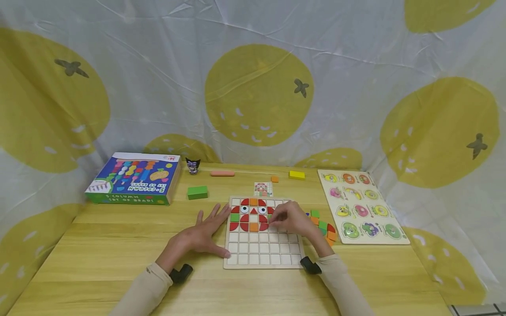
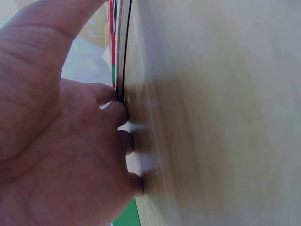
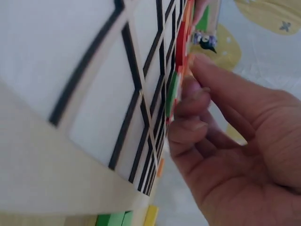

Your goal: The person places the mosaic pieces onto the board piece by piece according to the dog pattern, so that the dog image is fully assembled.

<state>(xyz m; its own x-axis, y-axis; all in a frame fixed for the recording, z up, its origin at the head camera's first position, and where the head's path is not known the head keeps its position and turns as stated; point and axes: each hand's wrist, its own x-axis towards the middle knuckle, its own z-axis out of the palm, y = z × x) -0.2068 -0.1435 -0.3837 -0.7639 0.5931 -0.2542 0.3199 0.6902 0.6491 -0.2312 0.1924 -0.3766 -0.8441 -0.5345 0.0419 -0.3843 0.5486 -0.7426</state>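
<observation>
A wooden grid board [image 1: 264, 248] carries a pattern of red, orange, green and white tiles, with two eye tiles [image 1: 262, 210] in its upper part. My left hand [image 1: 201, 235] lies spread along the board's left side, its thumb on the lower left corner and the fingers beside the upper edge. In the left wrist view, those fingertips [image 2: 123, 113] meet the board's side and the table. My right hand [image 1: 294, 218] is over the board's right half and pinches a red tile [image 3: 181, 44] low over the pattern. Its fingers partly cover the tiles there.
A pattern card [image 1: 263, 189] lies behind the board. Loose coloured tiles [image 1: 323, 226] sit to its right, beside a fruit puzzle board [image 1: 365, 206]. At the back left are a bead-set box [image 1: 134, 177], a small figurine [image 1: 193, 166] and a green block [image 1: 197, 192]. A yellow block [image 1: 297, 175] stands farther back.
</observation>
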